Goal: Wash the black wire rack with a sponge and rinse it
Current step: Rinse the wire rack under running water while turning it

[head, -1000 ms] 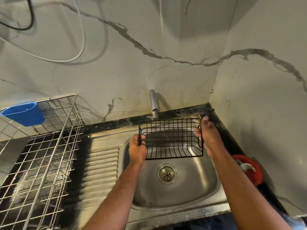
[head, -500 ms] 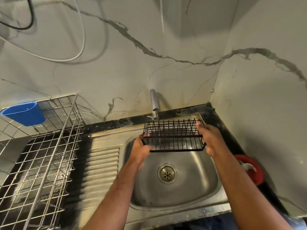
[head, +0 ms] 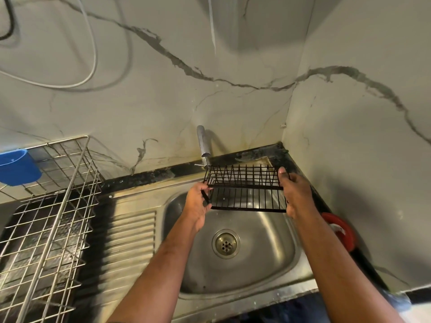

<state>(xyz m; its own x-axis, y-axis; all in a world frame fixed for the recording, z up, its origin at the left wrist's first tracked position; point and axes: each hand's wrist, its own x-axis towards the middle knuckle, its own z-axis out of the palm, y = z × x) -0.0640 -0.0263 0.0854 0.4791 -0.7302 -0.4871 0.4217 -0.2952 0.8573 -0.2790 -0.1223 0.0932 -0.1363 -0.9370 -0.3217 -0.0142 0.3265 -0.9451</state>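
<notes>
Over the sink bowl (head: 268,264), both hands carry the black wire rack (head: 247,190) by its short ends. On the left end, the left hand (head: 198,206) has its grip clamped on the end wire, fingers curled round it. On the right end, the right hand (head: 295,194) has its grip closed on the frame, thumb up along the far corner. Clear of the steel below, the rack runs with its long axis left to right; its far side stands higher, just beside the faucet (head: 203,145) spout, and its near edge tips down toward the drain (head: 225,244). Left of the bowl lies the ribbed drainboard (head: 130,241), then a steel dish basket (head: 46,217) on the counter (head: 144,177) with a blue cup (head: 17,167) hung on its far rim. Something red (head: 342,231) sits right of the sink against the wall.
</notes>
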